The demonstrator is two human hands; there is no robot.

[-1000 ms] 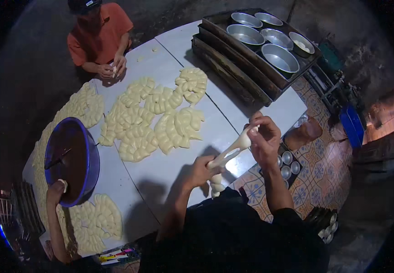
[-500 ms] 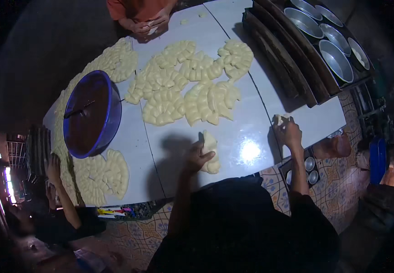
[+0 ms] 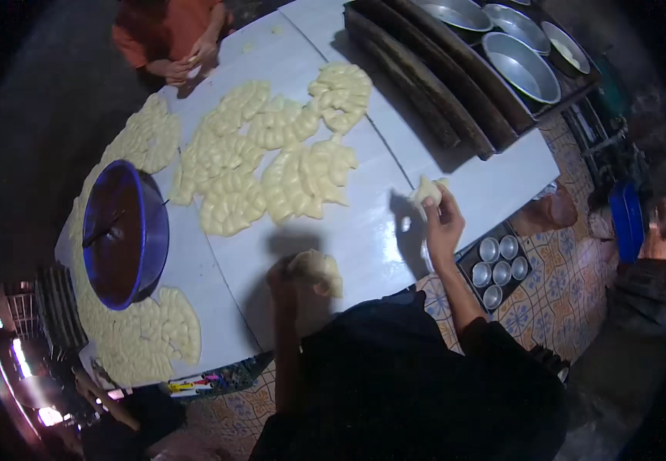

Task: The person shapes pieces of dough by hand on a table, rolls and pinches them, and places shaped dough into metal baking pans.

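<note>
My left hand (image 3: pixel 282 281) grips a pale piece of dough (image 3: pixel 319 269) just above the near side of the white table (image 3: pixel 271 257); shadow hides part of its fingers. In my right hand (image 3: pixel 443 224) is a smaller lump of dough (image 3: pixel 427 190), pinched between thumb and fingers over the table's right part. Beyond my hands lie several scalloped sheets of joined dough pieces (image 3: pixel 290 180). To the left stands a purple-blue basin (image 3: pixel 157 234) holding a brown mass, with a dark-handled utensil (image 3: pixel 104 230) in it.
Dark long trays (image 3: pixel 425 77) and round metal pans (image 3: pixel 521 67) occupy the far right. A tray of small round tins (image 3: pixel 494 269) sits below the table's right edge. Across the table, a person in orange (image 3: pixel 167 34) handles something pale. Another person's arm (image 3: pixel 114 403) shows at lower left.
My right hand has lifted off the table with its dough lump and turned. My left hand has shifted left with its dough piece. The view has swung, so the table appears turned and farther left.
</note>
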